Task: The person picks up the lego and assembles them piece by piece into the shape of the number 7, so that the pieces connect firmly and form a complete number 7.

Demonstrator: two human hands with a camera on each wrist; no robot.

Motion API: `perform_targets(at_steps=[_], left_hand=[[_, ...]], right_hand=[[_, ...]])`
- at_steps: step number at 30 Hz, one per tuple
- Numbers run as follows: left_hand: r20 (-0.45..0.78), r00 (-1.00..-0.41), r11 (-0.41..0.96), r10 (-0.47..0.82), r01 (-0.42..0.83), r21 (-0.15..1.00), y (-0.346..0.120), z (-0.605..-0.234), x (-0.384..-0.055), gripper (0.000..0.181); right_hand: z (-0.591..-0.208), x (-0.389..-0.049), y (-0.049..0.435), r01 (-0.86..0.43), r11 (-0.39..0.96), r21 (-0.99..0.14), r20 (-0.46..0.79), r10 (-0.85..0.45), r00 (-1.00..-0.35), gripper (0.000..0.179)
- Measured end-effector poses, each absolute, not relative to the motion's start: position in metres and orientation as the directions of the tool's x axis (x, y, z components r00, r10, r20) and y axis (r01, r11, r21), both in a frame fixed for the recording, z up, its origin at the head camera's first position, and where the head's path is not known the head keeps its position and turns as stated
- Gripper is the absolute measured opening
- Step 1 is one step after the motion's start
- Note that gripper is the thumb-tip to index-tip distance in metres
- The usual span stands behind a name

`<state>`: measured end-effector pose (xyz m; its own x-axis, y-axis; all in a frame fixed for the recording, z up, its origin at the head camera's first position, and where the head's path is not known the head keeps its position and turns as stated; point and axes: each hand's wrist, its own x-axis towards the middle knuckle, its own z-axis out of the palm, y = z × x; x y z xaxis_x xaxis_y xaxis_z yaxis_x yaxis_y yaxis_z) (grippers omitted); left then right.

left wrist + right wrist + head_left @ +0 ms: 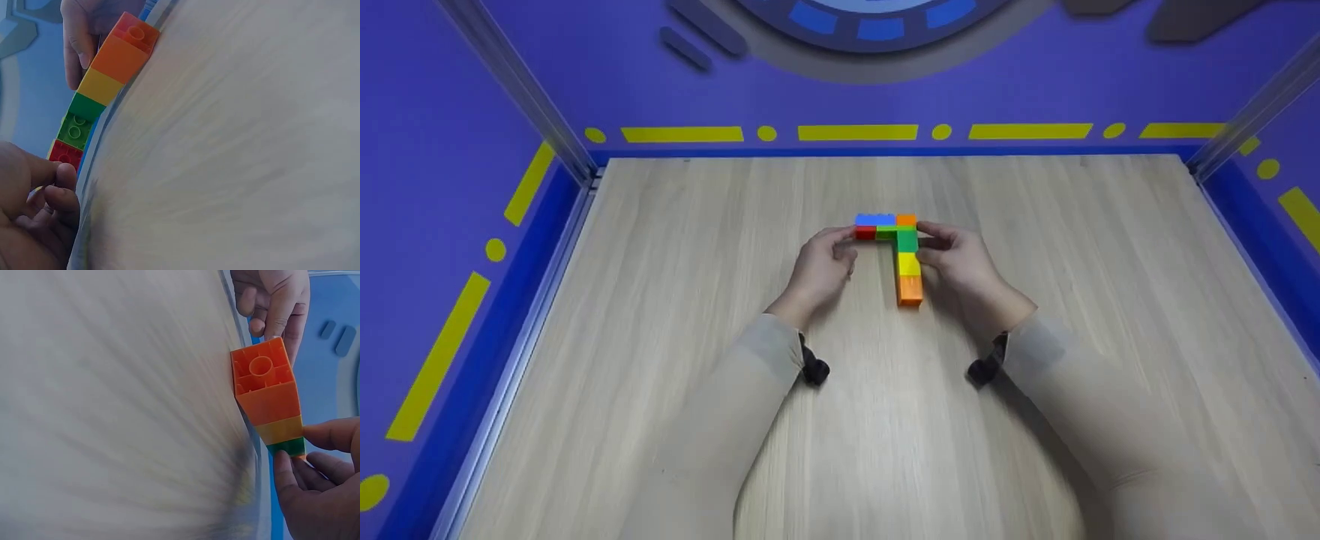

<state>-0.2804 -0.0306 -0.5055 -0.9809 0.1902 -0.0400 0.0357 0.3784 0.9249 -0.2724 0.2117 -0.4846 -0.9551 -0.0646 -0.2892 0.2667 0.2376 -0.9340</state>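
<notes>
An L-shaped build of toy building bricks lies on the table, made of a blue brick [875, 220], a red brick [866, 232], green bricks [907, 241], a yellow brick [909, 264] and orange bricks [910, 289]. My left hand [823, 262] holds the short arm's red end with its fingertips, other fingers curled below. On the opposite side, my right hand [956, 259] pinches the build near the corner. The right wrist view shows its thumb on the green brick [288, 446] and a finger at the yellow brick's edge. Hollow undersides face the wrist cameras.
Around the build stretches a wood-grain table [675, 300]. Purple-blue panels [870, 105] with yellow marks enclose its back and sides, joined by metal corner posts [521, 82]. A black wrist strap [813, 367] shows at the left sleeve, with another at the right.
</notes>
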Motion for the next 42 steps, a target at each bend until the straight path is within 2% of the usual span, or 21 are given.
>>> perform_targets(at_steps=[23,29,34,38,42], left_hand=[[-0.029,-0.998,0.398,0.049,-0.007,0.917,-0.030,-0.507,-0.285,0.019],[-0.014,-0.997,0.464,0.073,0.022,0.885,-0.033,-0.503,-0.291,0.022],[0.017,-0.993,0.513,0.117,0.075,0.855,-0.046,-0.498,-0.291,0.031],[0.042,-0.985,0.601,0.165,0.134,0.788,-0.061,-0.493,-0.289,0.051],[0.066,-0.985,0.730,0.161,0.164,0.663,-0.079,-0.486,-0.286,0.074]], right_hand=[[-0.489,-0.271,0.207,0.181,0.359,-0.916,-0.238,-0.121,-0.964,0.053],[-0.487,-0.274,0.211,0.271,0.330,-0.904,-0.320,-0.104,-0.942,0.054],[-0.482,-0.271,0.220,0.286,0.280,-0.916,-0.332,-0.129,-0.935,0.057],[-0.477,-0.270,0.235,0.176,0.346,-0.921,-0.241,-0.155,-0.958,0.058],[-0.472,-0.271,0.255,0.118,0.456,-0.882,-0.193,-0.122,-0.974,0.058]])
